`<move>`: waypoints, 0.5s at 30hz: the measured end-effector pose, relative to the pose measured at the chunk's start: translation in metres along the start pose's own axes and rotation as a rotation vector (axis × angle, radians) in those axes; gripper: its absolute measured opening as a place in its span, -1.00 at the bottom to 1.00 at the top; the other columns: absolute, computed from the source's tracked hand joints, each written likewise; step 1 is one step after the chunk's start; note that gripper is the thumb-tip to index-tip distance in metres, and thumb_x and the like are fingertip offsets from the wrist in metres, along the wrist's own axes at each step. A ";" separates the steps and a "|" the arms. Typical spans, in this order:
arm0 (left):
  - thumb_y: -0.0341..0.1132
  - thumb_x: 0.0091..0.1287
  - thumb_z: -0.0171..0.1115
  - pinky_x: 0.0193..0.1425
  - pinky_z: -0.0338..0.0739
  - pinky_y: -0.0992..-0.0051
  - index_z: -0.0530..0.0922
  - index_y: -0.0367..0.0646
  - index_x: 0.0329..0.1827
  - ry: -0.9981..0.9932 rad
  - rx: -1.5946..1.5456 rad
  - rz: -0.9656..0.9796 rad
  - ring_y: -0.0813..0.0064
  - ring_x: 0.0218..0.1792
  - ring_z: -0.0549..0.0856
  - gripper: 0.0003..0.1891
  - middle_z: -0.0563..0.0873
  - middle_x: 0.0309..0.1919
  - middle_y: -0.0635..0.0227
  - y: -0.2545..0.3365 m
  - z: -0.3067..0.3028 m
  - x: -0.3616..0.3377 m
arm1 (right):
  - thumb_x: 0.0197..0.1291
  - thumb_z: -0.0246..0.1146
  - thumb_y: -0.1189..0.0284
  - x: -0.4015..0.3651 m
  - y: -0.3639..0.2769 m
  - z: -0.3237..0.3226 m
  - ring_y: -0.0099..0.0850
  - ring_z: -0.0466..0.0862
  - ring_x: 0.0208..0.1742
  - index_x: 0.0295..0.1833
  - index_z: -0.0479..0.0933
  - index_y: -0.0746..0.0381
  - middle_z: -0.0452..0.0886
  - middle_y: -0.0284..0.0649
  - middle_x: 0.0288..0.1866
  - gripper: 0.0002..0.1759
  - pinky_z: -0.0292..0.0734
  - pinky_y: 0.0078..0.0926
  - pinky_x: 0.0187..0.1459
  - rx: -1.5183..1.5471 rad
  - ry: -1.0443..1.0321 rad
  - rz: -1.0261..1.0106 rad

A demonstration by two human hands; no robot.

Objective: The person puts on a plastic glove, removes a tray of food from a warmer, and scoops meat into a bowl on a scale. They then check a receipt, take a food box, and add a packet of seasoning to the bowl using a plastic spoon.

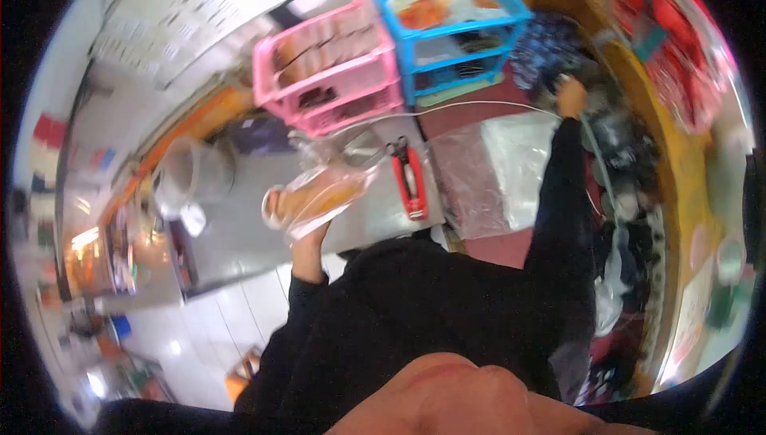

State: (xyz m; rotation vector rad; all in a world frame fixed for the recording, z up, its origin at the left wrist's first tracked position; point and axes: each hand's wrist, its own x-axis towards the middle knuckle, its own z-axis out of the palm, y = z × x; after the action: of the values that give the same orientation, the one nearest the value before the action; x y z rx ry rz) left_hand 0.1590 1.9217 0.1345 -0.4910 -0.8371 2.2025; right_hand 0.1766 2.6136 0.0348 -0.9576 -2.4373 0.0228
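Note:
On the left, my left hand (311,237) is closed on a clear plastic bag (339,194) with something yellowish-orange showing through it. The bag covers most of the fingers. My right hand (570,97) is stretched far to the right, beside a dark blue patterned cloth or bag (544,50). Its fingers look curled, and a small pale spot shows at their tips; blur hides what they hold. Red-handled pliers (410,181) lie on the grey table between my arms. Flat clear plastic bags (499,172) lie on a dark red surface near my right sleeve.
A pink tiered basket (331,56) and a blue tiered rack (455,28) stand at the back. A white cable (447,105) crosses in front of them. A whitish bucket (190,173) stands at left. Dark bagged items (626,144) crowd the right edge.

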 end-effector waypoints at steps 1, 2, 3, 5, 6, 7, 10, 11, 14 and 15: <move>0.32 0.22 -0.06 0.34 0.21 -0.01 0.33 -0.09 0.28 -0.018 -0.441 -0.143 0.11 0.25 0.39 -0.24 0.45 0.22 0.12 0.016 -0.003 -0.002 | 0.14 0.14 0.36 -0.006 -0.002 -0.011 -0.08 0.65 -0.27 -0.15 0.64 0.12 0.66 -0.06 -0.28 -0.77 0.53 -0.19 -0.23 0.016 0.015 -0.098; 0.32 0.19 -0.02 0.34 0.22 0.00 0.33 -0.10 0.29 -0.015 0.250 0.073 0.09 0.25 0.39 -0.23 0.44 0.24 0.11 0.008 0.001 -0.001 | 0.20 0.09 0.33 -0.011 -0.004 -0.012 -0.06 0.65 -0.26 -0.15 0.64 0.13 0.66 -0.04 -0.27 -0.76 0.52 -0.16 -0.23 0.153 0.136 -0.071; 0.32 0.17 0.02 0.34 0.22 0.01 0.32 -0.11 0.30 0.039 0.932 0.302 0.06 0.25 0.40 -0.21 0.43 0.25 0.10 -0.006 0.003 0.002 | 0.24 0.06 0.32 -0.011 -0.010 -0.024 -0.03 0.66 -0.21 -0.11 0.64 0.11 0.66 -0.01 -0.24 -0.73 0.52 -0.12 -0.22 0.084 0.102 -0.061; 0.34 0.16 0.00 0.30 0.28 0.01 0.33 -0.19 0.27 0.039 0.903 0.326 0.02 0.21 0.43 -0.17 0.44 0.22 0.02 -0.016 0.003 0.004 | 0.24 0.06 0.35 -0.015 -0.021 -0.044 0.00 0.65 -0.16 -0.06 0.62 0.14 0.66 0.00 -0.21 -0.73 0.53 -0.08 -0.20 0.086 0.092 0.057; 0.37 0.14 -0.01 0.26 0.34 0.01 0.34 -0.27 0.25 0.039 0.883 0.275 -0.02 0.17 0.47 -0.13 0.46 0.19 -0.05 -0.018 0.002 0.005 | 0.24 0.07 0.36 -0.011 -0.018 -0.048 0.01 0.65 -0.16 -0.06 0.62 0.15 0.66 -0.01 -0.19 -0.73 0.53 -0.08 -0.19 0.078 0.157 0.040; 0.37 0.14 -0.01 0.26 0.34 0.01 0.34 -0.27 0.25 0.033 0.875 0.292 -0.02 0.17 0.47 -0.13 0.46 0.19 -0.05 -0.019 0.000 0.007 | 0.24 0.07 0.36 -0.007 -0.018 -0.045 0.01 0.65 -0.16 -0.06 0.62 0.15 0.66 -0.01 -0.19 -0.73 0.53 -0.08 -0.19 0.084 0.152 0.022; 0.35 0.16 -0.02 0.26 0.35 0.03 0.36 -0.28 0.22 0.136 0.916 0.345 -0.02 0.16 0.47 -0.16 0.47 0.18 -0.04 -0.019 -0.007 0.013 | 0.20 0.12 0.40 -0.006 -0.007 -0.039 -0.03 0.66 -0.19 -0.03 0.61 0.13 0.67 -0.03 -0.16 -0.74 0.54 -0.17 -0.19 0.161 0.102 0.070; 0.35 0.18 -0.03 0.26 0.35 0.03 0.37 -0.28 0.21 0.142 0.937 0.389 -0.01 0.16 0.48 -0.17 0.47 0.17 -0.04 -0.016 -0.011 0.015 | 0.16 0.14 0.43 -0.006 -0.002 -0.025 -0.07 0.67 -0.21 -0.03 0.62 0.11 0.67 -0.05 -0.16 -0.73 0.53 -0.21 -0.20 0.237 0.071 -0.022; 0.29 0.10 0.13 0.41 0.13 0.00 0.12 -0.31 0.38 0.114 0.970 0.371 -0.07 0.30 0.32 -0.03 0.26 0.34 -0.11 0.006 -0.026 0.018 | 0.06 0.15 0.51 -0.006 0.002 -0.024 -0.19 0.68 -0.27 -0.06 0.64 0.10 0.69 -0.07 -0.22 -0.69 0.51 -0.32 -0.23 0.354 0.066 0.020; 0.25 0.16 0.09 0.42 0.13 0.05 0.15 -0.25 0.38 0.096 0.929 0.319 0.01 0.30 0.33 -0.11 0.31 0.33 -0.02 0.014 -0.027 0.016 | 0.01 0.15 0.52 -0.007 0.003 -0.026 -0.25 0.68 -0.31 -0.10 0.66 0.10 0.69 -0.10 -0.31 -0.69 0.52 -0.35 -0.24 0.358 0.077 0.079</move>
State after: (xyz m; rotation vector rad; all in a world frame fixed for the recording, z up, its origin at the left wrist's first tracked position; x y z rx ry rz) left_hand 0.1566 1.9370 0.1042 -0.2580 0.3763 2.5218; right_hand 0.1948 2.6071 0.0535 -0.8720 -2.2212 0.4269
